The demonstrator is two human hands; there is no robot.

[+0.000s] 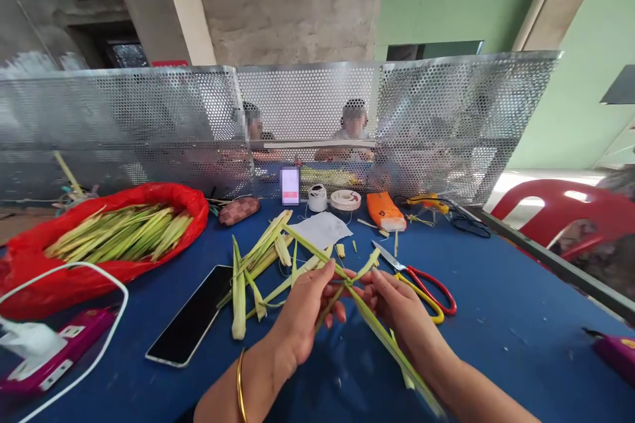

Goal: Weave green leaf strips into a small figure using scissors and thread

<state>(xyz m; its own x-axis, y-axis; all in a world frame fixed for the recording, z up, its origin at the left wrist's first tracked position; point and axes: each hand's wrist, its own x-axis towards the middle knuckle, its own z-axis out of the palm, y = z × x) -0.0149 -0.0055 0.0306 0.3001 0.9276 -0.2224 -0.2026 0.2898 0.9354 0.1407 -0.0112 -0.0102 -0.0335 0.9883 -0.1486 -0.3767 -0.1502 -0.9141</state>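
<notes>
Between my two hands, green leaf strips (372, 319) cross and are woven into a small knot. My left hand (313, 297), with a gold bangle at the wrist, pinches the strips from the left. From the right, my right hand (394, 294) grips a short folded end, its fingers closed near the knot. One long strip trails down past my right wrist. Loose pale leaf pieces (239, 297) lie just left of my hands. Scissors (421, 284) with red and yellow handles rest behind my right hand. Some fingers are hidden behind the strips.
A red plastic bag (193, 211) of leaf strips stands left, near a purple power strip (64, 350) and a black phone (191, 317). Behind sit a white thread spool (317, 198), tape roll (346, 199) and orange tissue pack (385, 211). A perforated metal screen (307, 99) separates people opposite.
</notes>
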